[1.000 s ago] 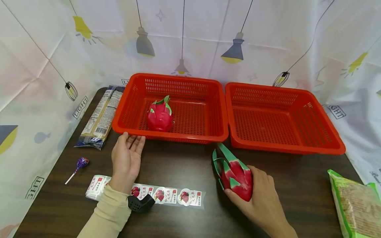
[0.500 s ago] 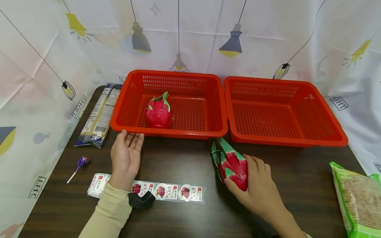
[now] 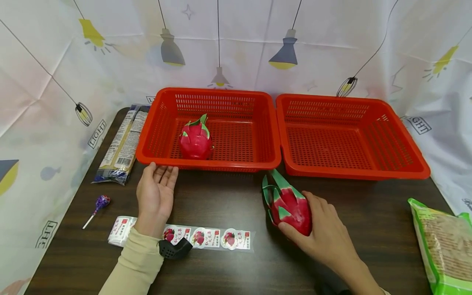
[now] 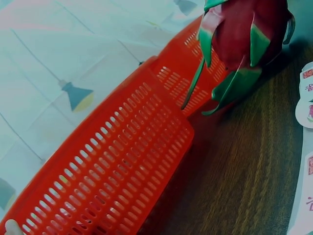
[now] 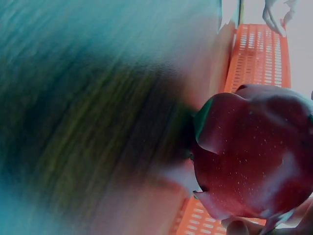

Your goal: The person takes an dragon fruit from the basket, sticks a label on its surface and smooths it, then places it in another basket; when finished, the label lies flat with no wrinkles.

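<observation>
Right grip [image 3: 324, 231] clasps a red, green-leaved dragon fruit [image 3: 293, 209], unbasketed; relaxed left grip [image 3: 156, 196] touches a red plastic basket [image 3: 228, 164], second fruit [image 3: 195, 142] already inside.

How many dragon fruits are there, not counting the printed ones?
2: one dragon fruit inside the left basket, a second dragon fruit held by the right hand.

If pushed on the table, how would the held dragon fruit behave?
The dragon fruit would probably roll unevenly: rounded body, projecting green tips. Its smooth, shiny skin might slip. Those thin tips look likely to flex.
</observation>
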A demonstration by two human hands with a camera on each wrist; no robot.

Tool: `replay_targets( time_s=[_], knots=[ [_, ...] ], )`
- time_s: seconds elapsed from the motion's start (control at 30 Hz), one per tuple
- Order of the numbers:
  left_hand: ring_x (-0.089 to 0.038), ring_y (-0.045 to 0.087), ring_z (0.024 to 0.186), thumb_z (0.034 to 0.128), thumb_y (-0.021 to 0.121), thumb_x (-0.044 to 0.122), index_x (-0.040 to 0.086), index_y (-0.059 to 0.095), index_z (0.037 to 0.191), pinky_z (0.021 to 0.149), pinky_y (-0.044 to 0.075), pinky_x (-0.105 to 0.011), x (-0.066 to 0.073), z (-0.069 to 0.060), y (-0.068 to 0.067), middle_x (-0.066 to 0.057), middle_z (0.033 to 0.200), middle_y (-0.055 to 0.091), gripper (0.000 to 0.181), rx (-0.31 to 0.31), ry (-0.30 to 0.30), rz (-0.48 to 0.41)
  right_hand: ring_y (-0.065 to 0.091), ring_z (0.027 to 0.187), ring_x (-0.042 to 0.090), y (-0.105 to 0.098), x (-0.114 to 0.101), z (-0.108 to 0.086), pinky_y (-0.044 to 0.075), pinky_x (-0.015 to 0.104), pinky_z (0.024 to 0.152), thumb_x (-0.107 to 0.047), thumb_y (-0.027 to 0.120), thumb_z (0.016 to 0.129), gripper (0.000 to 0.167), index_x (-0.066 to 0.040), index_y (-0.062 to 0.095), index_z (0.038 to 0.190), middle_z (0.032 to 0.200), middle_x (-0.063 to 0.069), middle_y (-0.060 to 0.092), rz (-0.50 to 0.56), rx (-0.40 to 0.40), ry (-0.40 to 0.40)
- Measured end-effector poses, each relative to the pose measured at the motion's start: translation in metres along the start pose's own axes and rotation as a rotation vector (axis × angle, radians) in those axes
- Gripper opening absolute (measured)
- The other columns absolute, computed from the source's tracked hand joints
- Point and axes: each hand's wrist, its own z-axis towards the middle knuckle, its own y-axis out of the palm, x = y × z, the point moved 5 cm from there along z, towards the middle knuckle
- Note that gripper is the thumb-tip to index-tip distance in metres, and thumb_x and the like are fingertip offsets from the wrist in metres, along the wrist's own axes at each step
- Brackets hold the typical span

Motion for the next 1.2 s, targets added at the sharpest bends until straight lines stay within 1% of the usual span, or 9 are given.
replay_targets(
  time_s=[0.17,0.27,0.33,0.4,0.57,0.7,0.8,0.97,1.2],
  knots=[
    [-0.014,0.057,0.099,0.1093,0.042,0.027,0.013,0.047,0.115,0.090,0.057,-0.023,-0.003,-0.007,-0.003,0.000,0.103,0.054,0.015,-0.012,-0.052,0.057,0.049,0.110,0.034,-0.007,-0.002,-0.002,0.055,0.054,0.076,-0.069,0.073,0.079,0.101,-0.010,0.037,0.152,0.134,0.020,0.058,-0.004,0.025,-0.019],
    [-0.013,0.057,0.096,0.1097,0.042,0.027,0.017,0.047,0.111,0.087,0.055,-0.021,-0.005,-0.018,-0.003,0.002,0.101,0.055,0.012,-0.087,-0.090,0.229,0.045,0.118,0.039,-0.018,-0.006,-0.005,0.051,0.063,0.085,-0.060,0.080,0.077,0.101,-0.008,0.038,0.153,0.141,0.022,0.054,0.013,0.125,-0.056],
    [-0.013,0.059,0.091,0.1088,0.046,0.024,0.017,0.049,0.108,0.080,0.054,-0.022,-0.006,-0.030,0.001,0.003,0.097,0.057,0.008,-0.209,-0.081,0.459,0.041,0.124,0.042,-0.027,-0.010,-0.008,0.046,0.067,0.090,-0.052,0.084,0.074,0.100,-0.007,0.041,0.151,0.144,0.023,0.051,0.039,0.227,-0.107],
    [-0.013,0.059,0.084,0.1063,0.053,0.020,0.014,0.053,0.106,0.072,0.052,-0.023,-0.009,-0.045,0.009,0.002,0.093,0.058,0.005,-0.406,-0.023,0.782,0.040,0.128,0.043,-0.035,-0.017,-0.012,0.039,0.068,0.096,-0.051,0.083,0.074,0.095,-0.004,0.046,0.148,0.146,0.023,0.050,0.083,0.335,-0.186],
    [-0.011,0.059,0.083,0.0939,0.073,0.025,0.016,0.062,0.102,0.067,0.051,-0.027,-0.029,-0.090,0.025,0.004,0.093,0.061,0.016,-0.887,0.372,1.671,0.046,0.122,0.044,-0.046,-0.041,-0.023,0.030,0.048,0.107,-0.066,0.061,0.090,0.081,0.003,0.060,0.132,0.135,0.024,0.059,0.191,0.540,-0.437],
    [-0.016,0.056,0.090,0.0819,0.085,0.037,0.016,0.064,0.105,0.068,0.048,-0.032,-0.049,-0.104,0.019,0.003,0.097,0.059,0.037,-0.987,0.584,2.106,0.050,0.112,0.043,-0.044,-0.060,-0.032,0.032,0.029,0.103,-0.057,0.055,0.097,0.066,0.005,0.067,0.117,0.124,0.026,0.064,0.221,0.616,-0.591],
    [-0.020,0.055,0.088,0.0755,0.090,0.035,0.012,0.064,0.107,0.068,0.047,-0.035,-0.058,-0.102,0.011,-0.001,0.096,0.057,0.047,-0.973,0.607,2.211,0.051,0.108,0.040,-0.038,-0.072,-0.036,0.035,0.025,0.103,-0.048,0.055,0.100,0.057,0.005,0.068,0.112,0.119,0.026,0.064,0.257,0.618,-0.690],
    [-0.021,0.055,0.085,0.0725,0.092,0.030,0.010,0.063,0.104,0.068,0.047,-0.037,-0.064,-0.097,0.000,-0.003,0.094,0.058,0.047,-0.957,0.609,2.234,0.054,0.108,0.035,-0.029,-0.084,-0.039,0.035,0.023,0.109,-0.038,0.059,0.100,0.049,0.008,0.066,0.114,0.118,0.023,0.065,0.335,0.569,-0.808],
    [-0.021,0.059,0.083,0.0753,0.089,0.026,0.012,0.066,0.095,0.068,0.050,-0.037,-0.065,-0.098,-0.001,-0.001,0.092,0.063,0.034,-0.958,0.745,2.224,0.054,0.110,0.029,-0.019,-0.085,-0.039,0.034,0.016,0.111,-0.041,0.055,0.102,0.052,0.006,0.063,0.124,0.121,0.016,0.065,0.315,0.458,-0.770]
  ],
)
